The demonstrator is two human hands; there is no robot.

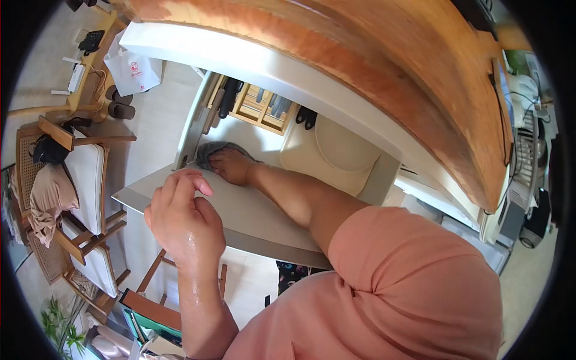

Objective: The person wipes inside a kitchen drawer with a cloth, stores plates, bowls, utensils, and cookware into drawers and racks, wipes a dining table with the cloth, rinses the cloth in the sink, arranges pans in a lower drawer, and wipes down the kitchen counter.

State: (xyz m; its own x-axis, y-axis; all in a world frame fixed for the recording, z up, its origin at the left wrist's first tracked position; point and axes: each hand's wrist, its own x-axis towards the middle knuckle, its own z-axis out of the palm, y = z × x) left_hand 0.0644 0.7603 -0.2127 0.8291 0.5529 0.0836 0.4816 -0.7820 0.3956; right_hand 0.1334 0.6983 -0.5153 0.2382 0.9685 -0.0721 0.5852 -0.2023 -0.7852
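The right hand (231,165) grips a cloth (204,152) at the drawer (261,143) corner; sliding it would need steady pressure. The left hand (187,219) is raised, half-open, empty.

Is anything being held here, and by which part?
The right hand lies over the middle of a bunched grey cloth; grip or mere press, I can't tell. The left hand holds nothing visible.
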